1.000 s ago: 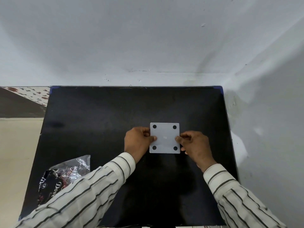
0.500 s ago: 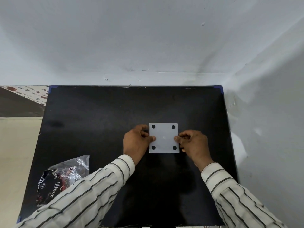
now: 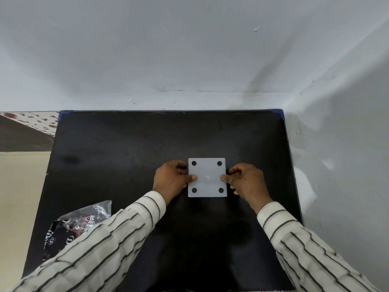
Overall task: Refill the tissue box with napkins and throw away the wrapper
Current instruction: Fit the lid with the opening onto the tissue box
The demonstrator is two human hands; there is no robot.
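A white square tissue box lies upside down in the middle of the black table, its flat base with four black round feet facing up. My left hand grips its left side, thumb on the base. On the opposite side my right hand holds it the same way. A crumpled clear and black wrapper printed with white lettering lies at the table's front left, partly under my left sleeve. No napkins are visible.
The table stands in a corner, with a grey wall behind it and another along its right edge. To the left the table drops off to a cream floor and a patterned strip.
Both thumbs have slid up the box's sides from the lower corners to mid-height. The box stays where it was.
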